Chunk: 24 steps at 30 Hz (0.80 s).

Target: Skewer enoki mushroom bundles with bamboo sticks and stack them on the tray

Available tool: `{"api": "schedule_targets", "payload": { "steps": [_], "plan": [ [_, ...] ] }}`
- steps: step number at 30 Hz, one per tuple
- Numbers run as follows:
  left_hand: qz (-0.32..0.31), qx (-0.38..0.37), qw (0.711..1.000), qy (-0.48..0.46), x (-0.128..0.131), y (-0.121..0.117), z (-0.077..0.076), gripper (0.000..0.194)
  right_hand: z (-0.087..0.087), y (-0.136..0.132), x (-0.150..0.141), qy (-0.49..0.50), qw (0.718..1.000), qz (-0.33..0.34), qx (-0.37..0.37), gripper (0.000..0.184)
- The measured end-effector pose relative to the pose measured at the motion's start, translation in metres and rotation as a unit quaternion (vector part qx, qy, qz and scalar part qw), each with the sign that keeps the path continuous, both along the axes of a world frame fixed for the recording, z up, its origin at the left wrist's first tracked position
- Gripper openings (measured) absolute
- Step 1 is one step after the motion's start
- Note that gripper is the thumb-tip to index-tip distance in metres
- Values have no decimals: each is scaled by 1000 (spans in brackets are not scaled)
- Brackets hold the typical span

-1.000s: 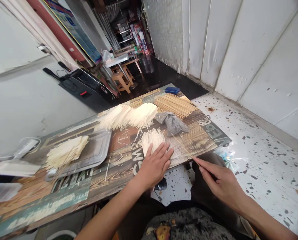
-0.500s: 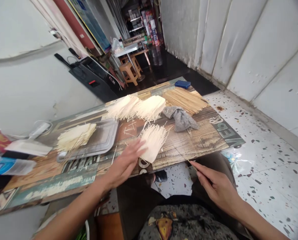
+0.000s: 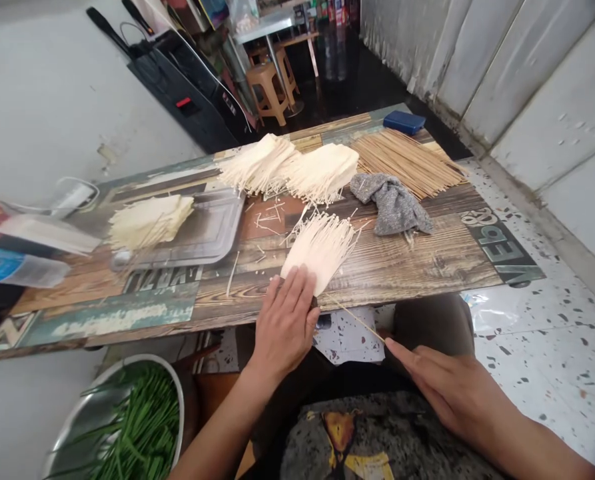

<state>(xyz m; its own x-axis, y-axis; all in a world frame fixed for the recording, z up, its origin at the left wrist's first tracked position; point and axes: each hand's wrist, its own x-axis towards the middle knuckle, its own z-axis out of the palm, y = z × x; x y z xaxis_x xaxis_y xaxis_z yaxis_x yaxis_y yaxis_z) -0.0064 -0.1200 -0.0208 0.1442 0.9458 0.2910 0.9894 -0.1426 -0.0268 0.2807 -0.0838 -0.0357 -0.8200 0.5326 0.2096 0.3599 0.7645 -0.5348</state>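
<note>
A flat bunch of enoki mushrooms [image 3: 322,243] lies at the table's front edge, its thin caps fanned away from me. My left hand [image 3: 287,317] rests flat on the near root end, fingers stretched out. In my right hand [image 3: 442,377] is a thin wooden skewer [image 3: 360,321], pinched between thumb and fingers. Its far tip points at the root end, close to my left fingers; whether it touches cannot be made out. Behind lie two larger piles of enoki [image 3: 260,163]. To the left, skewered pale enoki [image 3: 150,220] sit on a clear plastic tray [image 3: 217,243].
A bundle of wooden skewers [image 3: 407,160], a grey cloth [image 3: 394,203] and a blue box [image 3: 404,122] are at the right. A plastic bottle [image 3: 22,265] lies far left. Below the table stands a metal bowl [image 3: 177,407] with green chives [image 3: 140,420].
My left hand has moved from the side of the enoki bunch to lie flat on its root end. The skewer in my right hand has come nearer the bunch. The view has tilted down.
</note>
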Motion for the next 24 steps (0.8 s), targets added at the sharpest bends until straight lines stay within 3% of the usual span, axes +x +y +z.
{"api": "schedule_targets", "payload": {
  "steps": [24],
  "plan": [
    [-29,-39,999,21,-2,0,2,52,2,4,-4,-12,1000,5,27,46]
  ]
}}
